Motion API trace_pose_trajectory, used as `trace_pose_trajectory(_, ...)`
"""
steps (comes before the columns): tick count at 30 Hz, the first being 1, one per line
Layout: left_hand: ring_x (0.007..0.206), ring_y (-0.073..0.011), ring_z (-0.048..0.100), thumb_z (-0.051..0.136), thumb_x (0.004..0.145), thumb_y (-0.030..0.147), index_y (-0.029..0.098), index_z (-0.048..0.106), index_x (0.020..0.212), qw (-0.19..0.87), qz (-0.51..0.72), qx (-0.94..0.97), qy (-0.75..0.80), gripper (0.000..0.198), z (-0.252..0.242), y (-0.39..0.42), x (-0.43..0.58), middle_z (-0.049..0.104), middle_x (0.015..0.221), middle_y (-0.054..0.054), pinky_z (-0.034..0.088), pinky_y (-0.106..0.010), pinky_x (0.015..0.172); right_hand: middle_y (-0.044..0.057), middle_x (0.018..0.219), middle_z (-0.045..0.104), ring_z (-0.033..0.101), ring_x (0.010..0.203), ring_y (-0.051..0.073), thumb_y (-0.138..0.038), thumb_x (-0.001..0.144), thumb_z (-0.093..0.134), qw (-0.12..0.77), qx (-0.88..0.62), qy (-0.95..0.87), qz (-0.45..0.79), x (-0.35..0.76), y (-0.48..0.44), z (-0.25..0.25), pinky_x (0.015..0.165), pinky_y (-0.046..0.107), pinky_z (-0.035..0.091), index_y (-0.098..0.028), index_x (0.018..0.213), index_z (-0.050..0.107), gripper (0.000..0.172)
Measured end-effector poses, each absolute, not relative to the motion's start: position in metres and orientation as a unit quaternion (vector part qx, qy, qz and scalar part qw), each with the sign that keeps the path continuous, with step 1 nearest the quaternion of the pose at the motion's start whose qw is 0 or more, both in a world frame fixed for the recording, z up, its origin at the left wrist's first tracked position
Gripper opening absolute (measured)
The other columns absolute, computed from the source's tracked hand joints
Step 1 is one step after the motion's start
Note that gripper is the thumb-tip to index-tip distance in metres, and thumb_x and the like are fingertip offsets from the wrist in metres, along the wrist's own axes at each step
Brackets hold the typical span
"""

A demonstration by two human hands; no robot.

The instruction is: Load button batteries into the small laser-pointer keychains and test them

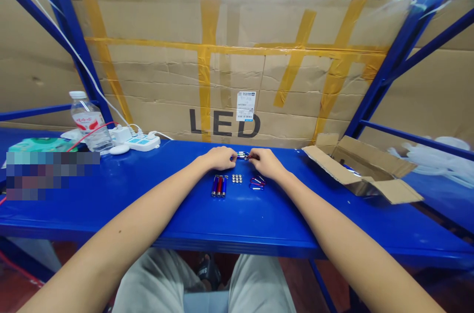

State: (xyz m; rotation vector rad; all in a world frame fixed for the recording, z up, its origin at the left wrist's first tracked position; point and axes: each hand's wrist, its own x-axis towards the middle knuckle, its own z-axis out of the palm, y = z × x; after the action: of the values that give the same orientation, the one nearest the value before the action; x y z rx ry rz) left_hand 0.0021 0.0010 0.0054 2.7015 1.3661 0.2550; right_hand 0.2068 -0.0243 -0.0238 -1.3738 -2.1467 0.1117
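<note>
My left hand (222,158) is curled at the back of the blue table, its fingertips beside a small group of silver metal pieces (241,154). On the other side of these pieces, my right hand (263,162) has its thumb and fingers together; a small dark reddish thing shows at their tips. What either hand grips is too small to make out. In front of my left hand lie three metal tubes (219,186), two blue and one red, side by side. Several button cells (237,178) sit in rows between the hands. Red and blue carabiners (256,183) lie below my right hand.
An open cardboard box (365,167) with small items inside stands at the right. Leftward are a plastic water bottle (91,123), a white power strip (142,142) with cables and a green packet (40,145). A large taped carton (166,81) closes off the back.
</note>
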Motion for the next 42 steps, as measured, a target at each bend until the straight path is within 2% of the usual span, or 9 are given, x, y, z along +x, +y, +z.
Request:
trace_pose_trajectory(4, 0.084, -0.0202, 0.060, 0.062, 0.076, 0.028, 0.023, 0.071, 0.089, 0.013, 0.020, 0.909, 0.415, 0.016, 0.010, 0.001, 0.006, 0.070, 0.093, -0.005, 0.040, -0.027, 0.069, 0.003, 0.079, 0.069, 0.058, 0.072, 0.015, -0.011, 0.080, 0.057, 0.292, -0.520, -0.800, 0.068, 0.211, -0.025, -0.022, 0.064, 0.023, 0.038, -0.018, 0.077, 0.063, 0.009)
trace_pose_trajectory(9, 0.090, -0.0208, 0.062, 0.064, 0.076, 0.024, 0.023, 0.072, 0.092, 0.010, 0.001, 0.911, 0.412, 0.018, 0.015, 0.000, 0.009, 0.071, 0.097, -0.006, 0.041, -0.027, 0.072, 0.002, 0.075, 0.067, 0.056, 0.069, 0.014, -0.012, 0.079, 0.058, 0.291, -0.513, -0.803, 0.084, 0.213, -0.025, -0.021, 0.063, 0.023, 0.037, -0.017, 0.076, 0.062, 0.008)
trace_pose_trajectory(14, 0.084, -0.0211, 0.062, 0.064, 0.074, 0.026, 0.023, 0.070, 0.089, 0.011, 0.009, 0.891, 0.454, 0.016, 0.015, 0.003, -0.002, 0.070, 0.093, -0.006, 0.041, -0.028, 0.070, 0.002, 0.076, 0.066, 0.056, 0.069, 0.015, -0.013, 0.079, 0.056, 0.284, -0.513, -0.804, 0.101, 0.218, -0.024, -0.023, 0.063, 0.025, 0.038, -0.018, 0.076, 0.060, 0.007)
trace_pose_trajectory(20, 0.080, -0.0172, 0.060, 0.059, 0.074, 0.020, 0.018, 0.062, 0.099, 0.086, 0.169, 0.865, 0.465, 0.026, 0.001, 0.016, -0.007, 0.068, 0.093, -0.006, 0.041, -0.025, 0.066, 0.001, 0.077, 0.072, 0.063, 0.078, 0.016, -0.014, 0.088, 0.045, 0.333, -0.483, -0.789, 0.179, 0.213, -0.030, -0.021, 0.073, 0.027, 0.042, -0.021, 0.085, 0.049, 0.009)
trace_pose_trajectory(24, 0.076, -0.0167, 0.058, 0.062, 0.075, 0.029, 0.017, 0.065, 0.086, 0.117, 0.165, 0.869, 0.451, 0.017, -0.004, 0.018, -0.003, 0.067, 0.083, -0.004, 0.038, -0.025, 0.063, 0.003, 0.094, 0.074, 0.063, 0.089, 0.018, -0.016, 0.091, 0.044, 0.334, -0.450, -0.807, 0.184, 0.203, -0.037, -0.019, 0.078, 0.030, 0.042, -0.021, 0.090, 0.047, 0.006)
trace_pose_trajectory(28, 0.068, -0.0162, 0.055, 0.062, 0.076, 0.037, 0.017, 0.064, 0.072, 0.132, 0.130, 0.872, 0.453, 0.020, -0.006, 0.019, -0.001, 0.062, 0.067, -0.002, 0.034, -0.025, 0.059, 0.004, 0.100, 0.073, 0.063, 0.091, 0.019, -0.018, 0.092, 0.045, 0.308, -0.437, -0.827, 0.173, 0.198, -0.038, -0.019, 0.078, 0.030, 0.043, -0.021, 0.091, 0.051, 0.007)
trace_pose_trajectory(34, 0.070, -0.0159, 0.056, 0.064, 0.074, 0.035, 0.017, 0.063, 0.071, 0.150, 0.124, 0.871, 0.451, 0.018, -0.010, 0.021, 0.000, 0.062, 0.068, -0.001, 0.035, -0.025, 0.059, 0.006, 0.100, 0.071, 0.064, 0.092, 0.020, -0.020, 0.093, 0.047, 0.274, -0.444, -0.842, 0.139, 0.200, -0.034, -0.022, 0.080, 0.031, 0.044, -0.021, 0.093, 0.058, 0.011)
trace_pose_trajectory(42, 0.072, -0.0150, 0.057, 0.064, 0.072, 0.028, 0.016, 0.067, 0.077, 0.187, 0.116, 0.874, 0.433, 0.014, -0.009, 0.018, 0.003, 0.066, 0.074, -0.001, 0.037, -0.024, 0.062, 0.005, 0.100, 0.072, 0.064, 0.092, 0.019, -0.018, 0.092, 0.048, 0.267, -0.434, -0.848, 0.148, 0.199, -0.037, -0.018, 0.081, 0.030, 0.045, -0.020, 0.091, 0.062, 0.014)
